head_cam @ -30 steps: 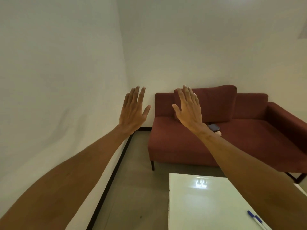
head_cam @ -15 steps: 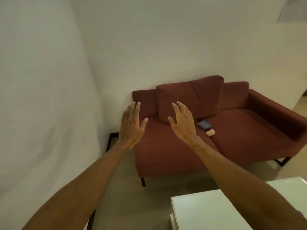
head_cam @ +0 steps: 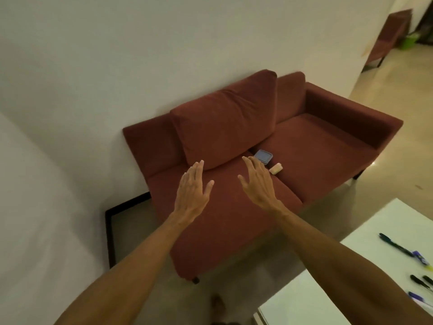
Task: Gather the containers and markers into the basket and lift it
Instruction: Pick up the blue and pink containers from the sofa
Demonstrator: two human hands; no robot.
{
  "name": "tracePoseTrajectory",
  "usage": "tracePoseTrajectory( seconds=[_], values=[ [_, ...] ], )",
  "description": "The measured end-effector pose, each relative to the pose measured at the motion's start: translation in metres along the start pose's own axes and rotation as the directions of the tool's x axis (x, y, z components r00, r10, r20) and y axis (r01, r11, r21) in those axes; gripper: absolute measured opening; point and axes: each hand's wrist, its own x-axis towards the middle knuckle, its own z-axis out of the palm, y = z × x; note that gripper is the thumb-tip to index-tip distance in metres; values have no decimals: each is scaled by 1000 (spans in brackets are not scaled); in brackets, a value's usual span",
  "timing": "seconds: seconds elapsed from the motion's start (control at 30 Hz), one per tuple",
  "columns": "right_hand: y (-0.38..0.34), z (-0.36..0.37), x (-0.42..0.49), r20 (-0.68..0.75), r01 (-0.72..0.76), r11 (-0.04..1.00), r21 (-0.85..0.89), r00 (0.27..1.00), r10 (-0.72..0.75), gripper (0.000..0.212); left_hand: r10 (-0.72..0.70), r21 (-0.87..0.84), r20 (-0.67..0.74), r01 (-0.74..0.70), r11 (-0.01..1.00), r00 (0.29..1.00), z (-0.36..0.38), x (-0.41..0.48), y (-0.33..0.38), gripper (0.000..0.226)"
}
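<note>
In the last second my head turned to the right and downward, so I now see the sofa (head_cam: 316,141) from above, and the white worktop (head_cam: 386,221) in front of the sofa shows more of its surface. Several markers have come into view there, where half a second ago I saw none. My left grip (head_cam: 192,191) and my right grip (head_cam: 257,184) are as before: fingers straight and spread, holding nothing, both in the air over the sofa's left seat cushion. For the task this means, I think, that nothing is gathered yet, but I now know where the things lie. I see no basket near the sofa. The blue container (head_cam: 263,157) lies flat with its lid up on the sofa seat, at the foot of the back cushion and near the seam between the two seat cushions. My right fingertips are just beside it, and a small beige thing (head_cam: 275,168) lies close to it. I cannot tell which of its sides is longer. The black marker (head_cam: 396,247) lies flat on the worktop, with its long axis slanted. One end points toward the sofa and the other away from it, where a blue marker (head_cam: 420,258) follows almost in line. I cannot tell which end has the cap.
</note>
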Motion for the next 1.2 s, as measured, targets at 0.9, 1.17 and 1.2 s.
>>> tracePoseTrajectory(
  seconds=[0.9, 1.17, 1.2],
  values=[
    [296, 126, 234, 149, -592, 800, -97, 786, 600, 56, 186, -193, 556, -91, 977, 810, 360, 360, 23, 67],
    [390, 215, 270, 206, -750, 661, 17, 649, 732, 53, 88, -165, 635, 24, 986, 767, 497, 417, 10, 65],
    [404, 231, 273, 209, -774, 632, 41, 625, 752, 52, 60, -162, 634, 57, 985, 771, 518, 424, 7, 65]
  ],
)
